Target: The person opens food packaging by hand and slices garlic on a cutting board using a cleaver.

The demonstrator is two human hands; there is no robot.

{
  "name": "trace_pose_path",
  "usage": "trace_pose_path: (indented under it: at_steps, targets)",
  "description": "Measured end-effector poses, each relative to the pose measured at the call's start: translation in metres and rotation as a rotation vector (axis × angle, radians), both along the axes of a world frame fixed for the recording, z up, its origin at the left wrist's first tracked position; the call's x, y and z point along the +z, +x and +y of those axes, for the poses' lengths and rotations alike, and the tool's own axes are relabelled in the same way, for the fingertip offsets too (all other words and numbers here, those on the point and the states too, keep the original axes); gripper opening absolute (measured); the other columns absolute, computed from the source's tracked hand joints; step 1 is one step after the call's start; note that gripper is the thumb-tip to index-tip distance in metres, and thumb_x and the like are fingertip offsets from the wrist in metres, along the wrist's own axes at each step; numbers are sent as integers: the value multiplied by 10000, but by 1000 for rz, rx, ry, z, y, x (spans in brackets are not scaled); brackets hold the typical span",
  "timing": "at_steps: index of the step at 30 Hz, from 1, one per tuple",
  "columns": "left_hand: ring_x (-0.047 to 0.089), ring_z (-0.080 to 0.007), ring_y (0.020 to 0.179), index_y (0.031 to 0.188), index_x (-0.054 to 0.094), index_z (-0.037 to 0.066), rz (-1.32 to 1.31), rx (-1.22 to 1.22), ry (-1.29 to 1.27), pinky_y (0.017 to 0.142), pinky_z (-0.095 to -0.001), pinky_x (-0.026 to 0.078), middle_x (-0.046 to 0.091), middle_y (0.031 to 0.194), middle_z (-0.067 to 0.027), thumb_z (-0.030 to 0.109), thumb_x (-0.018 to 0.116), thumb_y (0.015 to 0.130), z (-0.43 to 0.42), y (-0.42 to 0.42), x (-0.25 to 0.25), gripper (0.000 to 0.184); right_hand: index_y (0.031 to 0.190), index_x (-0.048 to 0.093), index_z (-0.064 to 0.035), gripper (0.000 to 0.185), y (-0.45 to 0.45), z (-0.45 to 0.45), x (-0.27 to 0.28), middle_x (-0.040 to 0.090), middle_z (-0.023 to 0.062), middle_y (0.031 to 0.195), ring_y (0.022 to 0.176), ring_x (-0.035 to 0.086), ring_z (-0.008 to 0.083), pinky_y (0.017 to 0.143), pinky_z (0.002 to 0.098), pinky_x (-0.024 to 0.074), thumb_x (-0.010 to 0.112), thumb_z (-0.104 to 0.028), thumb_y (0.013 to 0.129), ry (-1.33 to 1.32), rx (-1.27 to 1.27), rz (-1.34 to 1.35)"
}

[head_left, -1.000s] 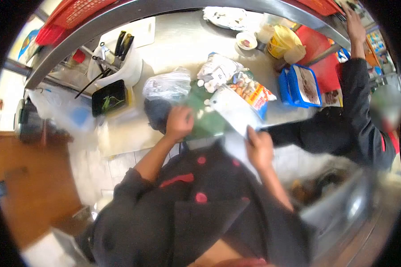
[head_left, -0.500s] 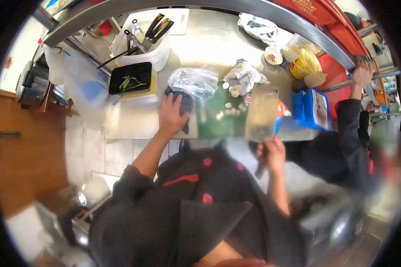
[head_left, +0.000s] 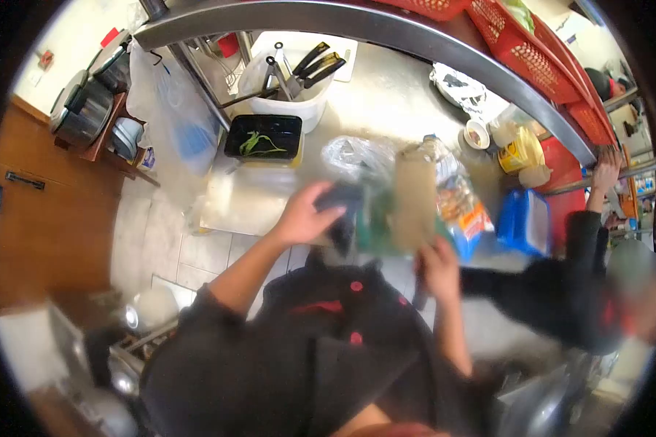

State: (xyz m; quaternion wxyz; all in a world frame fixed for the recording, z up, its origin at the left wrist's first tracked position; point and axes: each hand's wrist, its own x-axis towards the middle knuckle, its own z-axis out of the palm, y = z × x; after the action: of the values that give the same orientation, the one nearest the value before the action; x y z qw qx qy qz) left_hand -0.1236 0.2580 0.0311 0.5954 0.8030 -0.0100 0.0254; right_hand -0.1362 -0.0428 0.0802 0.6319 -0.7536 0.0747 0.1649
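My left hand (head_left: 306,215) is closed on a dark cloth (head_left: 340,218), blurred by motion, which hangs at the left side of the green cutting board (head_left: 375,229). In my right hand (head_left: 439,271) is a cleaver, held by the handle. Its broad, dull blade (head_left: 414,200) points away from me over the board and hides part of it. Behind the cloth lies a crumpled clear plastic bag (head_left: 357,154). Right of the blade is a printed plastic packet (head_left: 463,207) with orange and blue on it.
A black tray (head_left: 273,127) with green leaves and a white tub (head_left: 302,113) of tongs and black-handled tools stand at the left. Blue container (head_left: 525,218), yellow tub (head_left: 521,153) and small white cup (head_left: 476,135) are at the right. Another person's hand (head_left: 606,171) touches the shelf rail (head_left: 444,36).
My left hand has lifted the dark cloth off the steel table and moved it toward the board. The cleaver has shifted, uncovering more of the packet. The whole view has shifted too.
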Motion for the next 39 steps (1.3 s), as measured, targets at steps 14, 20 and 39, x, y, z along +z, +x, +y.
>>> trace_pose_path:
  at_steps: [14,20,39]
  targets:
    - [598,-391,989,1115,670,67,-671,282,303,876,-423,494,593,1104,-198,94,708,768,-46,61,38,350,928,541,-26,115,7,50,46,554,5,694,562,523,84,516,251,436,556,-133,967,-149,352,-132]
    - [601,-388,957,1060,668,25,-597,368,326,846,-417,500,623,1029,-194,77,687,796,2,90,16,270,839,576,-67,185,-6,33,43,556,7,684,628,533,113,578,275,437,567,-203,963,-14,306,-130]
    - [579,-365,1034,1065,635,52,-566,-9,328,913,-429,477,599,1087,-157,100,727,718,-50,23,72,362,1160,640,-94,400,17,58,51,617,170,881,727,639,380,654,476,531,614,-99,762,-930,687,-877]
